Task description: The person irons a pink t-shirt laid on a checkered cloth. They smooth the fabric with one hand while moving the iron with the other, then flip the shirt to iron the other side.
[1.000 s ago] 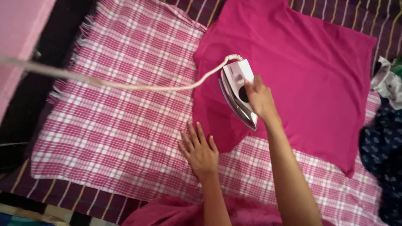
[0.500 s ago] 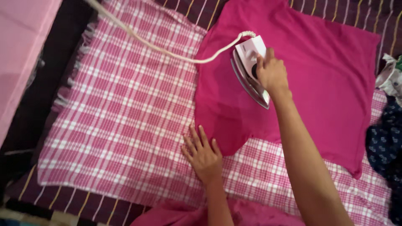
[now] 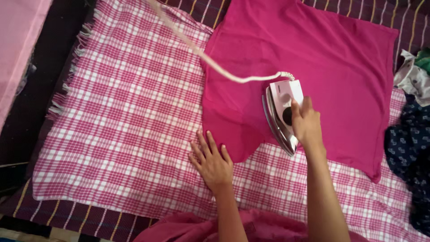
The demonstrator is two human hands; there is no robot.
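right hand [image 3: 306, 124]: gripping the electric iron [image 3: 281, 114] near the pink garment's [image 3: 313, 58] near edge
left hand [image 3: 212, 160]: open, flat on the checked cloth [image 3: 125, 112]
progress: garment mostly smooth

Both forearms are bare, without sleeves or jewellery, and a pink garment [image 3: 251, 228] covers the body at the bottom of the frame.

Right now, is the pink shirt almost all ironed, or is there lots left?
Hard to say exactly. The pink shirt already lies spread flat on the checked cloth. In hand: the right hand grips the iron near the lower edge, while the left hand presses flat by the sleeve. That sleeve looks darker and creased, so it probably needs more passes.
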